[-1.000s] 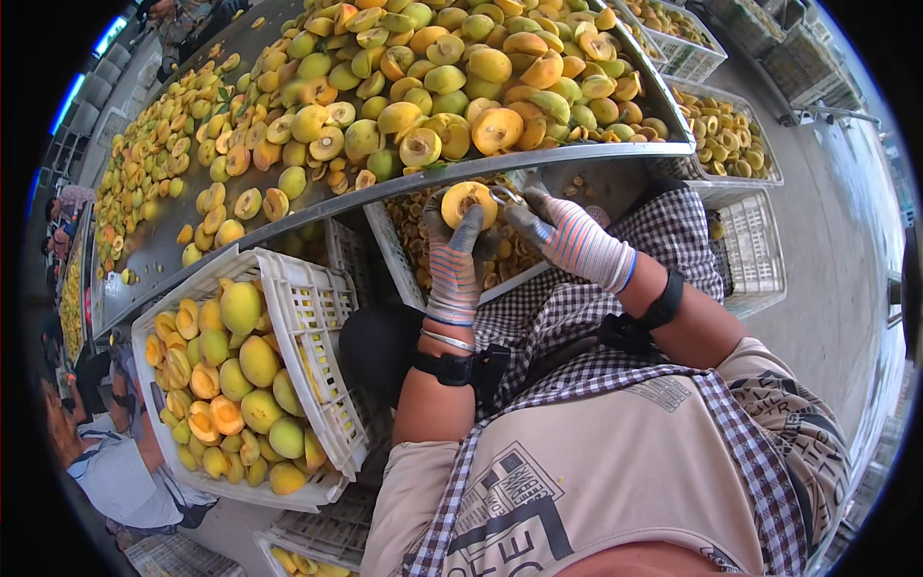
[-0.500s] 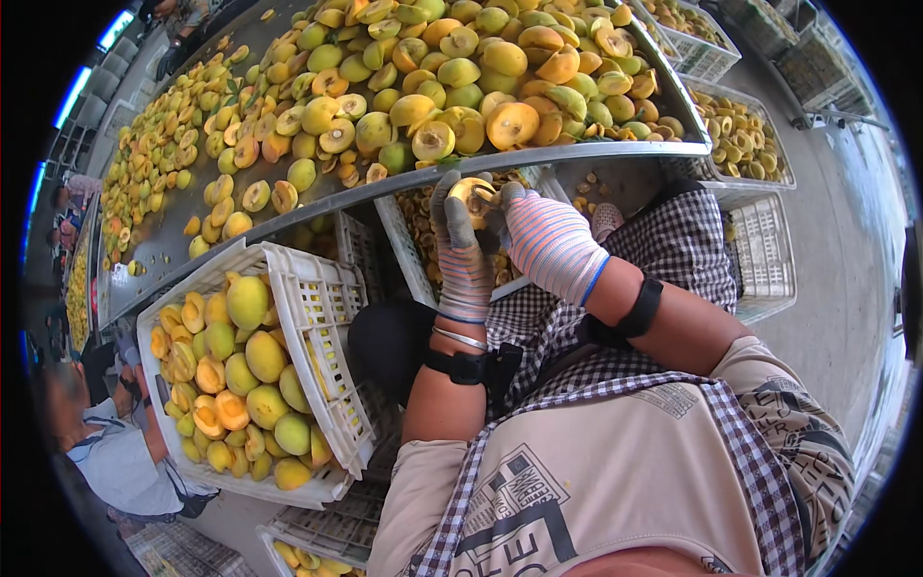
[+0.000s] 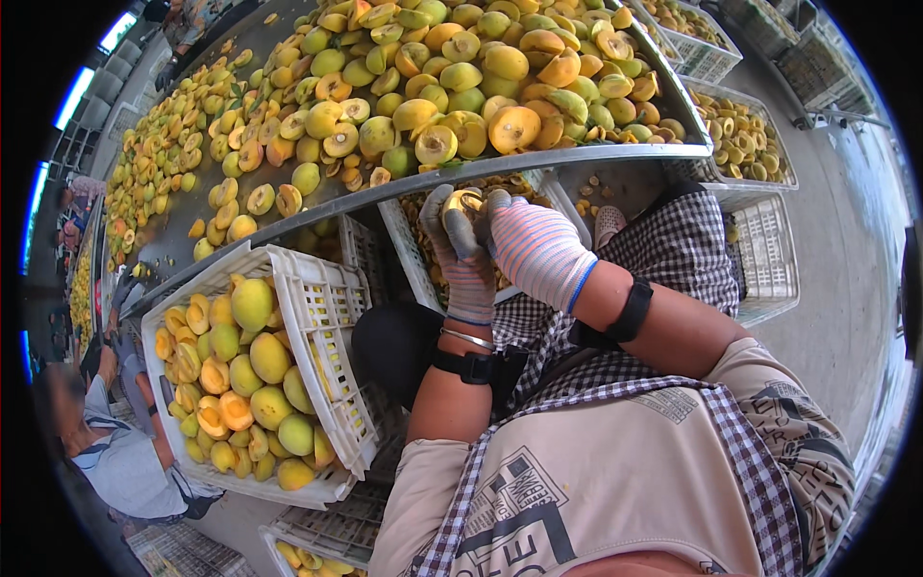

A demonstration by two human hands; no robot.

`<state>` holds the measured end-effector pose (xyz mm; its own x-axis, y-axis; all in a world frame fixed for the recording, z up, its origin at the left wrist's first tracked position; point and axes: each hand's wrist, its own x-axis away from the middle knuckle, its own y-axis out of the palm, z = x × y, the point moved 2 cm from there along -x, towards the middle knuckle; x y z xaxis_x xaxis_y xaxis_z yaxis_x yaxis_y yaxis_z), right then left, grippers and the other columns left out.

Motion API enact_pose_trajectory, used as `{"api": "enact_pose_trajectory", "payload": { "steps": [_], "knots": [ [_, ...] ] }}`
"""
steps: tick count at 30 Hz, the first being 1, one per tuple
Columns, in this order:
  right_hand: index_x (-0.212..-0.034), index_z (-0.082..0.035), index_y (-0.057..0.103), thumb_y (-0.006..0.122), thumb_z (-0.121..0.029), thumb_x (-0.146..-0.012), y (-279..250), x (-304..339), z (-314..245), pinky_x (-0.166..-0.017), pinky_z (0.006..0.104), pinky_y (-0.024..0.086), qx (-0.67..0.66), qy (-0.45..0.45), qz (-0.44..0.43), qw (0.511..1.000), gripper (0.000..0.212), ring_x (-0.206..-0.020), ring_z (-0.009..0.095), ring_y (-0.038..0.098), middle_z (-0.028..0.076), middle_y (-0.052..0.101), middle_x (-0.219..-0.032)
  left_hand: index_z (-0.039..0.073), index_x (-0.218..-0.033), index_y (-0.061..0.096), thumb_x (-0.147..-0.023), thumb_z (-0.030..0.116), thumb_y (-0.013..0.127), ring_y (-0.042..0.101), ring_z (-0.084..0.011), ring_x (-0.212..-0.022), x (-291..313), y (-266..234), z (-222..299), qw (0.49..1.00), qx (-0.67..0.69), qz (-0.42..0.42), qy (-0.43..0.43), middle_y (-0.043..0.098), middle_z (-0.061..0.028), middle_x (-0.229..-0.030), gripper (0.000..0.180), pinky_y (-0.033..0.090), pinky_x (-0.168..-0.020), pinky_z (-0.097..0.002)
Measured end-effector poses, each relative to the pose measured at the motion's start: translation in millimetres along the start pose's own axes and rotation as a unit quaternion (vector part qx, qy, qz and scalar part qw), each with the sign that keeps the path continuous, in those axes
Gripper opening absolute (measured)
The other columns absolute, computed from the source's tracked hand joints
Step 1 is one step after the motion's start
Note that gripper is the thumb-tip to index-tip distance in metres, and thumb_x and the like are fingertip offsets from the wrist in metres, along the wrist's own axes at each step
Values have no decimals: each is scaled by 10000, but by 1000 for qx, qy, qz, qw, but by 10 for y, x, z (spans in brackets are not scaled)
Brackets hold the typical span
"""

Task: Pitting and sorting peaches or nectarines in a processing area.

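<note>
My left hand [image 3: 459,236], in a striped glove with grey fingertips, is curled round a yellow fruit half [image 3: 463,203], which looks like a peach half. My right hand [image 3: 524,234], gloved the same way, is closed against the right side of this fruit. What its fingers grip is hidden behind the glove. Both hands are just below the metal rim [image 3: 428,181] of the sorting table, above a white crate [image 3: 409,252] of fruit pieces and peelings.
Many whole and halved yellow-green fruits [image 3: 461,77] cover the table. A tilted white crate [image 3: 332,346] full of fruit stands at my left. Crates of cut fruit rings [image 3: 740,144] and another crate [image 3: 766,252] line the right. A co-worker [image 3: 125,462] is at the far left.
Both hands have drawn slightly lower, and my right hand has turned and closed in on the fruit half. Less of the fruit shows now. The co-worker's arms have shifted.
</note>
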<state>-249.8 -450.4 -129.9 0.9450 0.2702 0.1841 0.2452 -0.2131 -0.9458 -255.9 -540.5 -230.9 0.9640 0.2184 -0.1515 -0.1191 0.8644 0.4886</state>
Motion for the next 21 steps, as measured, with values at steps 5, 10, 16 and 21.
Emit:
{"api": "enact_pose_trajectory", "payload": {
  "steps": [5, 10, 16, 21],
  "knots": [
    [-1040, 45, 530, 557, -110, -787, -23, -15, 12, -691, 398, 531, 9, -16, -35, 999, 298, -844, 338, 645, 218, 623, -926, 136, -1214, 414, -929, 460, 458, 531, -218, -1013, 48, 52, 115, 1000, 20, 6, 22, 502, -89, -1120, 434, 468, -903, -390],
    [-1025, 42, 547, 555, -98, -786, 64, -29, 31, -678, 401, 532, 18, -29, -47, 998, 277, -825, 337, 648, 212, 630, -905, 124, -1184, 440, -920, 479, 460, 547, -217, -973, 15, -38, 5, 999, 14, 21, 29, 527, -94, -1068, 443, 482, -880, -376],
    [-1035, 51, 528, 537, -104, -800, 131, -32, 32, -674, 405, 531, -33, 8, -29, 999, 282, -827, 346, 645, 218, 637, -903, 101, -1164, 453, -942, 457, 421, 537, -203, -971, -9, -89, -54, 1000, 12, 25, -4, 499, -80, -1071, 421, 481, -876, -357],
    [-1039, 67, 515, 532, -113, -805, 163, -24, 82, -679, 409, 529, -40, 11, -38, 998, 295, -832, 354, 643, 224, 640, -876, 96, -1163, 449, -957, 452, 391, 526, -204, -981, -5, -53, -7, 999, 11, 5, -35, 486, -75, -1071, 416, 470, -889, -360]
  ]
}}
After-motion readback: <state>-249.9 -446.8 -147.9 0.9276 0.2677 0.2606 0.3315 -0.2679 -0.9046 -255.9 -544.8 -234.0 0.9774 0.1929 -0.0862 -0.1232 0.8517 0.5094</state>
